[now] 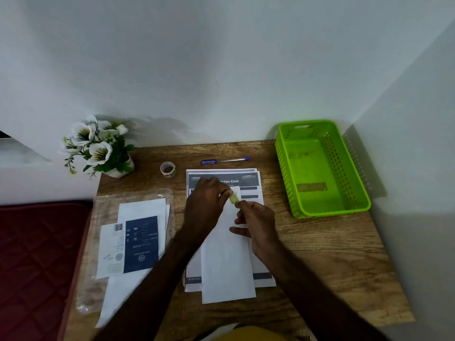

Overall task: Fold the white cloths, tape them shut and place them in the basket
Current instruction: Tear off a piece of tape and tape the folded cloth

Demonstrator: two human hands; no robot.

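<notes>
Both forearms came in from the near table edge, and from the left side lay a clear packet with white cloths and a dark card, close to the left edge, with a flower pot and a tape roll behind it. At the middle a folded white cloth lay long on printed sheets, its near end reaching past them toward the near edge; the left hand and the right hand each pinched one end of a small tape piece above the cloth's far end. Bare wood stayed open between the sheets and the green basket in the far right corner, and a pen lay behind the sheets.
</notes>
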